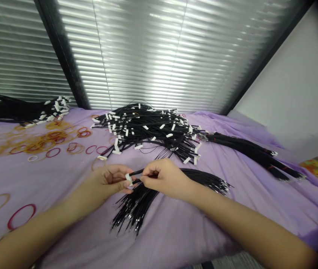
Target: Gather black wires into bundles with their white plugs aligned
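My left hand (110, 181) pinches a small white connector (128, 179) between thumb and fingers. My right hand (163, 177) is closed on a thin black wire (136, 172) whose end meets the connector. Both hands hover just above a loose bundle of black wires (136, 205) with bare metal tips, lying on the purple cloth (176, 231). Beyond the hands lies a large pile of black wires with white connectors (147, 129).
Many rubber bands (43, 144) in red and tan lie scattered at the left. Another wire heap (21, 110) sits at the far left, and a tied black bundle (254, 153) at the right. Window blinds (159, 48) stand behind the table.
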`<state>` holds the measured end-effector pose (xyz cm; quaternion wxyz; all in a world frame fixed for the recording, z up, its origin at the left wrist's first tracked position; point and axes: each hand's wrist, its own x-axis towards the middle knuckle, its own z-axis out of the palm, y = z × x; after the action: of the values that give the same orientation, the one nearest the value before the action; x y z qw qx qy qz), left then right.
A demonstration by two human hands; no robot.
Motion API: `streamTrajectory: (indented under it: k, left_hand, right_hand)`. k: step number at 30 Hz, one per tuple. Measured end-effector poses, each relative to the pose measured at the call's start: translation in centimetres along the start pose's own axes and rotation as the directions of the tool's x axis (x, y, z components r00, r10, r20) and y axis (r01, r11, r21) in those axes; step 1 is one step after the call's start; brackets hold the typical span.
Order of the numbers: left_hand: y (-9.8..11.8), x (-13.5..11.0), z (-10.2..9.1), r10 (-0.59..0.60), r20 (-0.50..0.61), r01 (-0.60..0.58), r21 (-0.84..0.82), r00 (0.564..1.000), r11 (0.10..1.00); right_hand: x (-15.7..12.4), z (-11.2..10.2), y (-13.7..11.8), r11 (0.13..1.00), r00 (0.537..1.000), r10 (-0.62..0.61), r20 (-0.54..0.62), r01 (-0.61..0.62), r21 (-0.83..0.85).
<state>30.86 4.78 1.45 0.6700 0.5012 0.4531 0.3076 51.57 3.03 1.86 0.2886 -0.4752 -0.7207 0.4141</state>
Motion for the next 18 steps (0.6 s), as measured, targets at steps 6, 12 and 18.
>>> streamTrajectory:
  k: [6,12,18]
  left_hand:
    - [-0.4,0.1,0.0,0.036,0.039,-0.035,-0.042,0.999,0.999]
    - [-1.2,0.0,-0.6,0.130,0.088,-0.127,-0.044,0.988,0.991]
    - [-1.2,0.1,-0.4,0.137,0.093,-0.130,-0.074,0.986,0.989]
  right_hand:
    - [0.2,-0.3,0.1,1.000,0.999,-0.020,0.042,0.021,-0.011]
    - [0.3,-0.8,0.0,0.997,0.990,-0.066,0.124,0.060,0.050]
    - [-0.1,0.2,0.0,0.979,0.978,-0.199,0.065,0.202,-0.040]
